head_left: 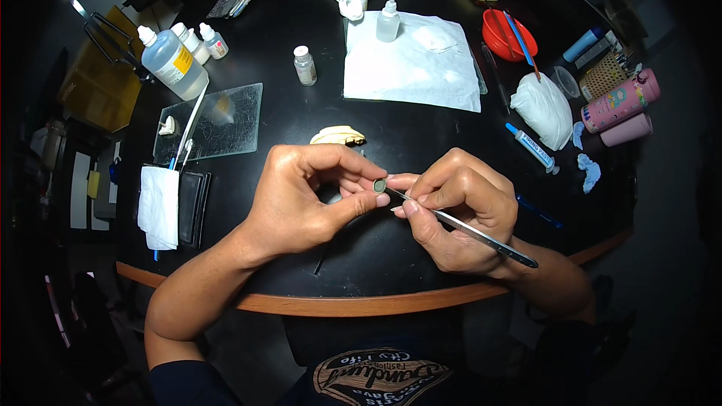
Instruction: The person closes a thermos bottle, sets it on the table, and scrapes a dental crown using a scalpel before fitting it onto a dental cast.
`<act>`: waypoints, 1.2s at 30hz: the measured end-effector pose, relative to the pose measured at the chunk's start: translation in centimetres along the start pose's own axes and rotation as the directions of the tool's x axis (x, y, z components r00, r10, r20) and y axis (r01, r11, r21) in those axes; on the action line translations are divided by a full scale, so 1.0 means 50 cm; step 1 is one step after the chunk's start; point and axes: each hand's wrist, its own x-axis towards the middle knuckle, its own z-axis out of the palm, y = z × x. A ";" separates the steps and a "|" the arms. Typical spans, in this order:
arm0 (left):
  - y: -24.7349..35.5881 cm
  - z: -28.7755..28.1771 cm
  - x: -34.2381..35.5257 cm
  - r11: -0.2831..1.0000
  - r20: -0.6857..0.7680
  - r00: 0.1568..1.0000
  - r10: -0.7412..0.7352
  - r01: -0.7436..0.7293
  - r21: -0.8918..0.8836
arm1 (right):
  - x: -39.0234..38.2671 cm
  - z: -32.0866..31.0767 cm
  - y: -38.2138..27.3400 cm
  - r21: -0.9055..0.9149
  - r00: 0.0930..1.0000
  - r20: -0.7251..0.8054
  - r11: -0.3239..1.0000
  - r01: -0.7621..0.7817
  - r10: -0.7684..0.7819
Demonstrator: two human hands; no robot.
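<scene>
Above the table's near half, my left hand [304, 199] pinches a small crown-like cap [380, 186] between thumb and fingertips. The cap has a pale gold rim and a grey-green hollow. In my right hand [462, 214] is a slim silver scalpel-like tool [485, 237], held like a pen. Its thin tip reaches the cap's edge; whether it touches cannot be made out. The fingertips of both hands are close together. Just beyond them lies a cream dental cast [337, 135], partly hidden by my left hand.
At left stand a large bottle [174, 64] and a glass slab [226, 116] with tools. A small vial [304, 66] is mid-table. White paper [414, 75] bears a dropper bottle [388, 21]. Right are a red bowl [492, 34], a syringe [532, 149] and a pink bottle [620, 101].
</scene>
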 end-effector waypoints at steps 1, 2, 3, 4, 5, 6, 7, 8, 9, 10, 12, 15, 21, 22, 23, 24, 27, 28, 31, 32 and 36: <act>0.000 0.000 -0.001 1.000 -0.001 1.000 -0.001 0.001 -0.001 | 0.001 -0.001 -0.001 -0.008 1.000 0.002 1.000 0.001 -0.001; 0.000 0.000 -0.002 1.000 -0.002 1.000 0.000 0.000 0.001 | 0.001 -0.001 -0.002 -0.015 1.000 0.004 1.000 0.002 -0.002; 0.001 0.000 -0.001 1.000 -0.003 1.000 0.003 -0.003 0.004 | 0.001 -0.001 -0.002 -0.015 1.000 0.005 1.000 0.004 -0.004; 0.001 0.000 -0.001 1.000 -0.005 1.000 0.005 -0.005 0.004 | 0.000 -0.001 -0.001 -0.009 1.000 0.005 1.000 0.003 -0.003; 0.002 0.001 -0.001 1.000 -0.009 1.000 -0.002 0.002 0.005 | 0.000 -0.001 -0.001 -0.004 1.000 0.004 1.000 0.003 -0.003; 0.003 0.002 -0.001 1.000 -0.013 1.000 -0.008 0.008 0.005 | -0.001 0.001 0.000 -0.004 1.000 0.005 1.000 0.004 -0.004; 0.003 0.002 -0.001 1.000 -0.013 1.000 -0.006 0.006 0.005 | -0.002 0.004 0.001 0.009 1.000 -0.027 1.000 -0.005 0.005; 0.003 0.002 0.000 1.000 -0.015 1.000 -0.003 0.003 0.007 | -0.002 0.006 0.001 0.023 0.998 -0.059 1.000 -0.013 0.014; 0.002 0.002 -0.001 1.000 -0.018 1.000 -0.002 0.002 0.009 | -0.002 0.007 0.001 0.024 0.998 -0.059 1.000 -0.013 0.015; 0.002 0.002 -0.002 1.000 -0.018 1.000 -0.003 0.003 0.009 | -0.001 0.007 0.000 0.025 0.998 -0.063 0.999 -0.020 0.022; 0.001 0.000 -0.002 1.000 -0.016 1.000 0.005 -0.005 -0.001 | -0.001 0.008 -0.001 0.027 0.997 -0.066 0.999 -0.028 0.030; 0.001 0.000 -0.003 1.000 -0.019 1.000 0.020 -0.020 0.021 | 0.000 0.009 0.000 0.044 0.997 -0.069 0.999 -0.028 0.031; 0.004 0.001 -0.002 1.000 -0.013 1.000 -0.012 0.012 0.019 | -0.003 0.009 0.002 0.027 0.997 -0.068 0.999 -0.031 0.032; 0.005 0.001 -0.001 1.000 -0.013 1.000 -0.012 0.013 0.020 | -0.003 0.010 0.002 0.027 0.997 -0.065 0.999 -0.033 0.034; 0.006 0.001 0.000 1.000 -0.011 1.000 -0.027 0.027 -0.003 | -0.002 0.010 0.002 0.027 0.997 -0.062 0.999 -0.035 0.036; 0.006 0.001 0.002 0.999 -0.006 0.999 -0.040 0.040 -0.027 | -0.002 0.008 0.005 0.025 0.997 -0.062 0.999 -0.036 0.037; 0.000 -0.001 0.004 0.998 0.009 0.999 -0.048 0.048 -0.038 | -0.002 0.003 0.011 0.017 0.999 -0.032 1.000 0.006 -0.005; -0.001 -0.001 0.004 0.998 0.008 0.999 -0.047 0.047 -0.036 | -0.001 0.001 0.012 0.000 1.000 -0.014 1.000 0.022 -0.022; -0.001 0.000 0.007 0.998 0.007 0.999 -0.035 0.035 -0.043 | -0.001 0.001 0.009 -0.032 0.999 0.001 0.999 0.037 -0.037; 0.002 0.000 0.009 0.998 -0.002 0.999 -0.046 0.046 -0.052 | -0.001 0.002 0.008 -0.047 0.999 -0.002 0.998 0.034 -0.034; -0.004 -0.002 0.007 0.999 -0.022 1.000 -0.008 0.007 -0.049 | 0.000 0.004 0.005 -0.073 0.999 0.004 0.996 0.045 -0.045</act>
